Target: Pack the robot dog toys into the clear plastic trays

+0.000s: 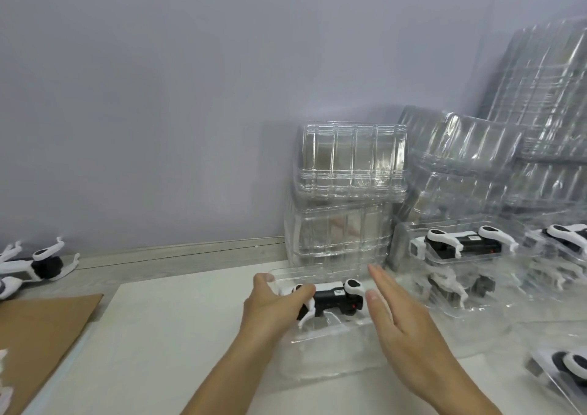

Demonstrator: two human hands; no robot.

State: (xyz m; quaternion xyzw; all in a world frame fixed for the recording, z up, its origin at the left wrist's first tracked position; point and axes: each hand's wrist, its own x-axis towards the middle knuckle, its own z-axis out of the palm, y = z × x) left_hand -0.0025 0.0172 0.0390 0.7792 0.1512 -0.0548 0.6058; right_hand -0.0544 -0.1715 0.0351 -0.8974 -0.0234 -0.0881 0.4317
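Observation:
A black-and-white robot dog toy (333, 297) lies on its back inside a clear plastic tray (320, 335) on the white mat. My left hand (273, 300) grips the toy's left end, thumb on the near side. To the right of the toy my right hand (400, 322) hovers with straight fingers and holds nothing. At the right stand packed trays with dogs in them (460, 246). Loose dogs (35, 265) lie at the far left by the wall.
Stacks of empty clear trays (352, 167) rise behind the work spot, and more lean against the wall at the right (540, 103). A brown cardboard sheet (41, 332) lies at the left. Another packed tray (565, 367) sits at the near right.

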